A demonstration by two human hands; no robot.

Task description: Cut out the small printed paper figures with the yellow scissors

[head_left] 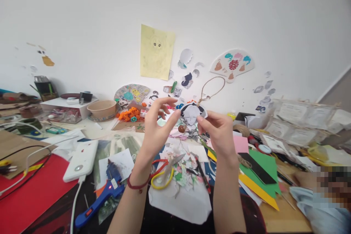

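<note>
My right hand (218, 129) pinches the right edge of a small black-and-white fan-shaped ornament (190, 113), held up above the cluttered table. A twine loop (203, 89) rises from the ornament's top. My left hand (159, 124) is at the ornament's left side, its fingers curved and apart. The left thumb tip comes right up to the ornament's edge; whether it touches, I cannot tell. Below the ornament a round brown bead (181, 128) shows. Between my forearms, scissors (163, 180) with a yellow handle lie on white paper (181, 204) strewn with paper scraps (186, 175).
A blue glue gun (109, 186) and a white power bank (81, 161) lie on the left, beside red card (30, 197). Green card (264, 164) and a black strip (257, 168) are on the right. A person's blue sleeve (315, 204) shows at far right. Decorated fans (233, 64) stand along the wall.
</note>
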